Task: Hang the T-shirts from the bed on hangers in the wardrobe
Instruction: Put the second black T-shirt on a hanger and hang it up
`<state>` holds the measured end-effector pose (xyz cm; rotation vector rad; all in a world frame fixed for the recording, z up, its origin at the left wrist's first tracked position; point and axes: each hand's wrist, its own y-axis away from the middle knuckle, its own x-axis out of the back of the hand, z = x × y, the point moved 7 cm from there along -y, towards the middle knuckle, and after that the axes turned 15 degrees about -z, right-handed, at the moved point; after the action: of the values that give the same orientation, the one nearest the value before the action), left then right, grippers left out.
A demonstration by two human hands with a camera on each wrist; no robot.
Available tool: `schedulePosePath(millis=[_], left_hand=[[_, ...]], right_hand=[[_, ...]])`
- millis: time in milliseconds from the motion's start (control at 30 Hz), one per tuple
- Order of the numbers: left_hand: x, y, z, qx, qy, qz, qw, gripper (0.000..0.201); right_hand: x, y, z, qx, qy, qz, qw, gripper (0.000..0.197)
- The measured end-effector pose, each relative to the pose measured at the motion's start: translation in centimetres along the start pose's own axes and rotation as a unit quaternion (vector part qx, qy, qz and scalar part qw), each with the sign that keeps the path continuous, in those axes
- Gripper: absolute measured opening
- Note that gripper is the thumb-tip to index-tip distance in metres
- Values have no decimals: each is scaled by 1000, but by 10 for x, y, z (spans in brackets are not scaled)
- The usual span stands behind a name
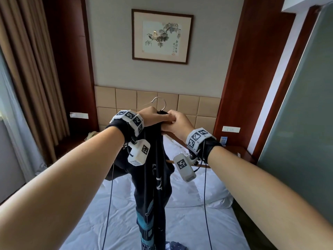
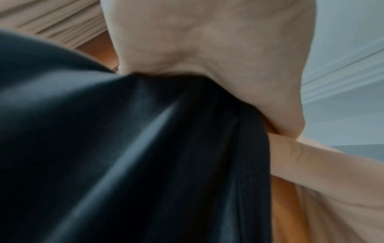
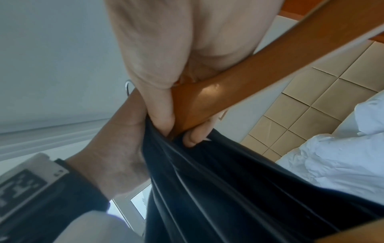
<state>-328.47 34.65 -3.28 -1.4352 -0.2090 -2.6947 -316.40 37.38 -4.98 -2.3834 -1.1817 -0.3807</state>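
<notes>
I hold a dark T-shirt (image 1: 155,177) with teal print up over the bed, bunched at a wooden hanger (image 3: 228,88). The hanger's metal hook (image 1: 158,102) sticks up just above my hands. My left hand (image 1: 153,117) grips the gathered shirt fabric (image 2: 124,156) at the hanger's top. Touching it on the right, my right hand (image 1: 175,123) pinches the hanger's right arm between thumb (image 3: 158,98) and fingers (image 3: 195,136), at the edge of the shirt (image 3: 228,189). The hanger's left arm is hidden in the cloth.
Below lies the bed (image 1: 189,222) with white sheets and pillows (image 1: 212,192). Another patterned garment (image 1: 175,246) lies at its near edge. A padded headboard (image 1: 126,100) is ahead, curtains (image 1: 27,78) are at the left, and a bedside table (image 1: 239,152) and grey panel (image 1: 297,123) are at the right.
</notes>
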Motion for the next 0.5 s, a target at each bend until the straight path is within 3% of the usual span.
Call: schedulePosePath(millis=[67, 167, 333, 433, 500], left_hand=[[6, 2, 3, -2, -12, 31, 999, 58], [10, 4, 2, -20, -20, 43, 999, 49], [12, 13, -8, -47, -2, 54, 997, 29], [13, 17, -8, -35, 2, 75, 997, 32], [16, 20, -7, -22, -4, 90, 996, 40]], right_hand=[[-1, -3, 0, 1, -5, -25, 1000, 21], [-2, -4, 7, -30, -65, -88, 994, 13], [-1, -6, 36, -117, -137, -153, 972, 34], [-1, -7, 43, -134, -147, -163, 966, 48], [-1, -5, 47, -160, -156, -158, 962, 40]])
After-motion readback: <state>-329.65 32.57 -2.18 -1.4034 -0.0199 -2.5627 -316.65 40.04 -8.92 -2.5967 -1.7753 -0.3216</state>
